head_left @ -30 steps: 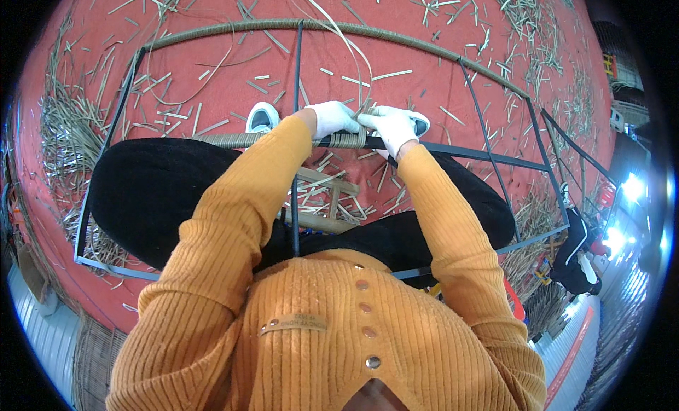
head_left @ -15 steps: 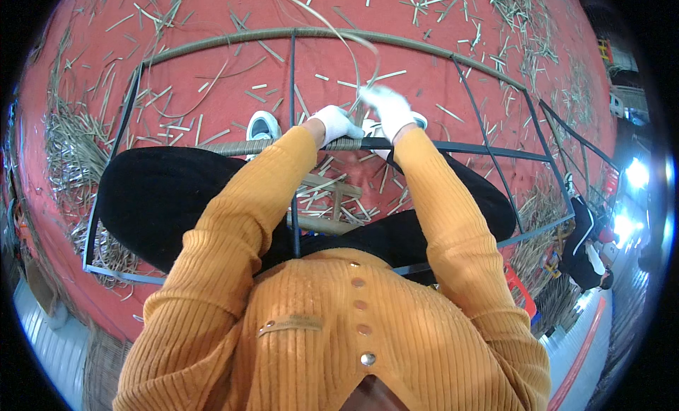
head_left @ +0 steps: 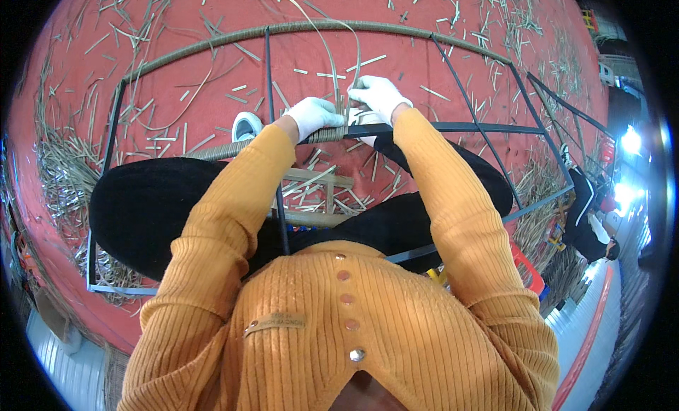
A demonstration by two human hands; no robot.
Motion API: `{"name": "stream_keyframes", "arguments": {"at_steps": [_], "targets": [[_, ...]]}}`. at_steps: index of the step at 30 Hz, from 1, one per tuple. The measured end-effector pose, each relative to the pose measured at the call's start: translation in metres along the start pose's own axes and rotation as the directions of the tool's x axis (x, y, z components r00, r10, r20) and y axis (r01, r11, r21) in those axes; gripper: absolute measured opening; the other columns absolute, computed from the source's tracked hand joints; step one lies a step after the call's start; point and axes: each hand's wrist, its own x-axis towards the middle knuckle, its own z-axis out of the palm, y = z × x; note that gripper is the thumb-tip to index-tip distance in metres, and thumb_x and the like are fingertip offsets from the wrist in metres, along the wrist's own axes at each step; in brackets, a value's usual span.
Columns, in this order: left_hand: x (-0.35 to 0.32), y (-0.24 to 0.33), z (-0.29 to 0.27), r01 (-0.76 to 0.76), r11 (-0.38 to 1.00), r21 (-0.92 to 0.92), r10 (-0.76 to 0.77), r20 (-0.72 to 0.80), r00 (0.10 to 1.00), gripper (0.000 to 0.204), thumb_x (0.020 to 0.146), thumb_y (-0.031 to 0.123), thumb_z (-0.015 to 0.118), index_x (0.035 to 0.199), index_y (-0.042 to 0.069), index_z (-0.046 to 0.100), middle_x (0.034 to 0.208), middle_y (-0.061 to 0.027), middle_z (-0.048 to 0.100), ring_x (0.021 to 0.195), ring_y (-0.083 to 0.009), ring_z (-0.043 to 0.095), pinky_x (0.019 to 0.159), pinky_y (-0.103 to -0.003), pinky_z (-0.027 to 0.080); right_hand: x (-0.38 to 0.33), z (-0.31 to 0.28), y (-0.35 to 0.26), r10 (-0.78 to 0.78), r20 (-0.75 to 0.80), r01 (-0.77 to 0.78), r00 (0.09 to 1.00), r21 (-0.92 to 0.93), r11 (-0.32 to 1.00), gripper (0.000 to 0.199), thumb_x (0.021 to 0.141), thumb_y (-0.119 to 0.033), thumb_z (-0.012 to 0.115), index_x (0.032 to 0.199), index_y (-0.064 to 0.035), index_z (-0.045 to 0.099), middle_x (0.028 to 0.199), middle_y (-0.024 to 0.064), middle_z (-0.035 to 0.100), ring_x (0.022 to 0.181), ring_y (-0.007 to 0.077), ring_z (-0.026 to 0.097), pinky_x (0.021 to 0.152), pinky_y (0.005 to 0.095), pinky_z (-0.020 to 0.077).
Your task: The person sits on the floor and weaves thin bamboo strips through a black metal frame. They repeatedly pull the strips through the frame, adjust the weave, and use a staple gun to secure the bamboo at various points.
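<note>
A dark metal frame lies across my lap, its middle bar partly wrapped in flat tan woven strip, apparently rattan or a similar plant fibre. My left hand, in a white glove, closes on the wrapped bar at the end of the winding. Just right of it, my gloved right hand pinches a long pale strip above the bar. A second length of strip rises from the winding beside my left fingertips and arcs away toward the far side. My fingertips partly hide where the strips meet the bar.
The frame's far bar is fully wrapped. Cut strip pieces litter the red floor, with a heap of strips at left. A wooden piece lies below the bar. Another person is at far right.
My right hand, blurred before, has come in lower and left, pinching the strip close to the bar. My left hand stays on the winding. The view has shifted slightly.
</note>
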Motion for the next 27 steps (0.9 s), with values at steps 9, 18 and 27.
{"name": "stream_keyframes", "arguments": {"at_steps": [9, 18, 27], "targets": [[0.007, -0.005, 0.002, 0.101, 0.981, -0.168, -0.102, 0.004, 0.995, 0.026, 0.085, 0.021, 0.080, 0.098, -0.001, 0.077, 0.088, -0.0047, 0.072, 0.079, -0.0112, 0.062, 0.076, -0.029, 0.048, 0.000, 0.006, -0.017, -0.042, 0.086, 0.045, 0.995, -0.035, 0.998, 0.017, 0.092, -0.014, 0.067, 0.100, 0.0009, 0.071, 0.088, 0.0113, 0.073, 0.080, 0.0189, 0.072, 0.071, 0.0327, 0.0561], [0.007, -0.002, 0.003, 0.145, 0.957, -0.253, -0.148, 0.009, 0.989, 0.025, 0.086, 0.017, 0.079, 0.101, -0.002, 0.076, 0.089, -0.0041, 0.072, 0.079, -0.0114, 0.062, 0.076, -0.029, 0.049, 0.024, 0.006, -0.003, -0.018, 0.108, 0.038, 0.994, -0.193, 0.981, 0.023, 0.091, -0.020, 0.068, 0.101, 0.0005, 0.072, 0.087, 0.0110, 0.074, 0.079, 0.0190, 0.071, 0.070, 0.0339, 0.0549], [0.006, -0.004, 0.002, 0.118, 0.975, -0.191, -0.116, 0.020, 0.993, 0.024, 0.088, 0.015, 0.075, 0.104, -0.002, 0.076, 0.091, -0.0047, 0.072, 0.081, -0.0117, 0.063, 0.076, -0.029, 0.050, 0.024, 0.001, 0.013, -0.034, 0.184, 0.052, 0.982, -0.099, 0.994, 0.025, 0.093, -0.023, 0.067, 0.102, -0.0002, 0.072, 0.088, 0.0098, 0.074, 0.080, 0.0184, 0.070, 0.073, 0.0339, 0.0552]]}}
